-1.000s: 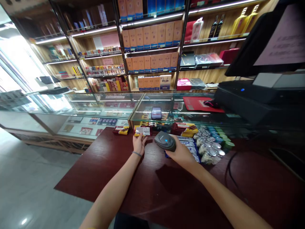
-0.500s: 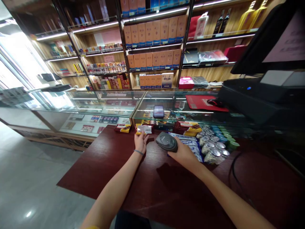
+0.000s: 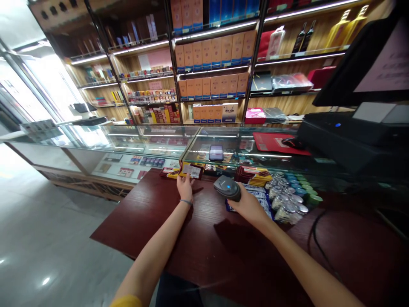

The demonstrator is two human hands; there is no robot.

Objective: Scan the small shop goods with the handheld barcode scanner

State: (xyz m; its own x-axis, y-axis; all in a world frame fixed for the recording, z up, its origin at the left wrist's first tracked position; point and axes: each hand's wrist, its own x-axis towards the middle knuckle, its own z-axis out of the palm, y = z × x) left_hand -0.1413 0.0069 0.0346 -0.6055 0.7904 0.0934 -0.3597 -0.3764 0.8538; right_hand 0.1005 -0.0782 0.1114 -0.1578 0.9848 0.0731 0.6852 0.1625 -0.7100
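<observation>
My left hand (image 3: pixel 185 187), with a band at its wrist, grips a flat chocolate bar (image 3: pixel 192 170) by its near edge. The bar is tilted, its pale barcode label facing me, just above a small pile of red and yellow chocolate bars (image 3: pixel 171 172). In my right hand (image 3: pixel 251 206) is a dark grey barcode scanner (image 3: pixel 226 186), held over the counter to the right of the bar. A blue light glows on the scanner's top. Blue-and-white packets (image 3: pixel 260 196) lie partly hidden behind my right hand.
A taller chocolate bar stack (image 3: pixel 254 175) and several cans (image 3: pixel 287 207) stand right of the scanner on the dark red counter (image 3: pixel 134 217). Beyond is a glass display case (image 3: pixel 153 145) bearing a small screen (image 3: pixel 216 153) and a red mat (image 3: pixel 271 143). A black cable (image 3: pixel 315 234) lies at right.
The chocolate bar in my left hand has moved slightly left and tilted, closer to the small pile. A blue light now shows on the scanner. The whole view has shifted a little.
</observation>
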